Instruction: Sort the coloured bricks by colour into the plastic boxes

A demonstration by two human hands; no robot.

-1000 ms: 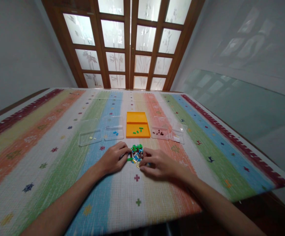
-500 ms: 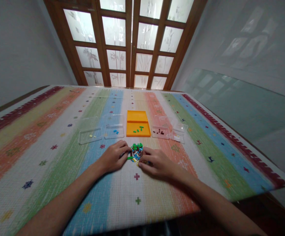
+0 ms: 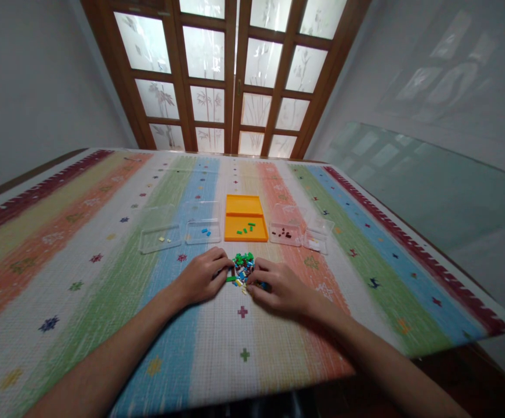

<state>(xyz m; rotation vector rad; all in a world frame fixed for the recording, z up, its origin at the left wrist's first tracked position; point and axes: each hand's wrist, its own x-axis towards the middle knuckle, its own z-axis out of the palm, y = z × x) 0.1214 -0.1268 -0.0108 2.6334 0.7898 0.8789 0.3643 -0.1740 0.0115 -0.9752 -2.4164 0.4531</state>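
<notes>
Bricks point(image 3: 243, 268): small, loose, green, blue, brown, pale yellow | heaped between your left hand point(image 3: 204, 276) and right hand point(image 3: 278, 285) | green ones mostly at your far side | green bar point(image 3: 231, 279) at the left edge

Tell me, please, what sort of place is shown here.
Probably a room in a home, perhaps a dining room: a striped, patterned cloth covers the table, and beyond stand wooden doors with frosted, plant-patterned panes.
</notes>
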